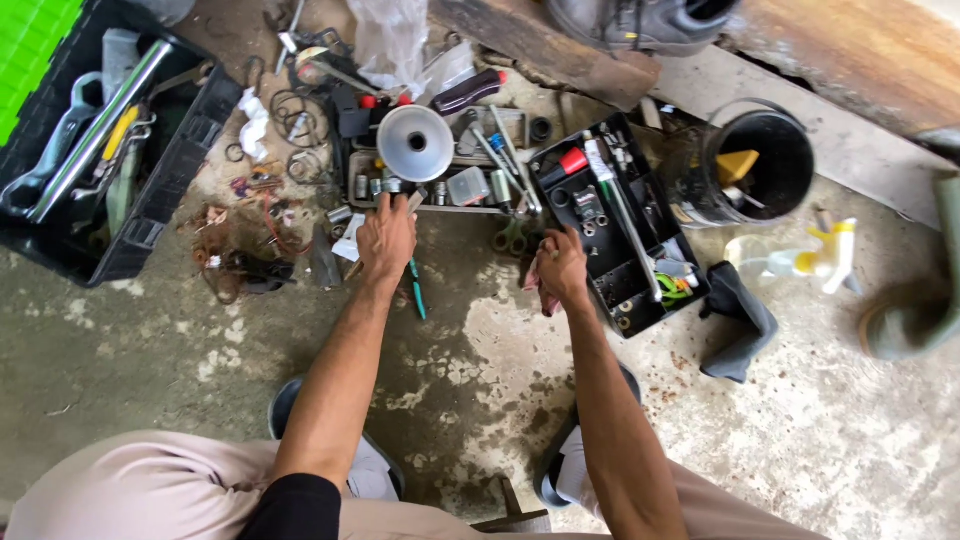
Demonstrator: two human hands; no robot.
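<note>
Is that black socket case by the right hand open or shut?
Open: the black socket case lies flat, with its ratchet and sockets exposed beside the right hand.

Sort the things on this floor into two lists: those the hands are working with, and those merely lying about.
In hand:
left hand at the socket tray
right hand holding a reddish rag

Lying about:
metal funnel
black bucket
spray bottle
black crate

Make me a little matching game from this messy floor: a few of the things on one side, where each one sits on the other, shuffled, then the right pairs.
Things:
1. metal funnel
2. spray bottle
3. long metal bar
4. dark cloth

Places:
A. in the black crate at far left
B. just beyond the left hand
C. below the black bucket
D. beside the open socket case, on its right

Pairs: 1-B, 2-C, 3-A, 4-D
</note>
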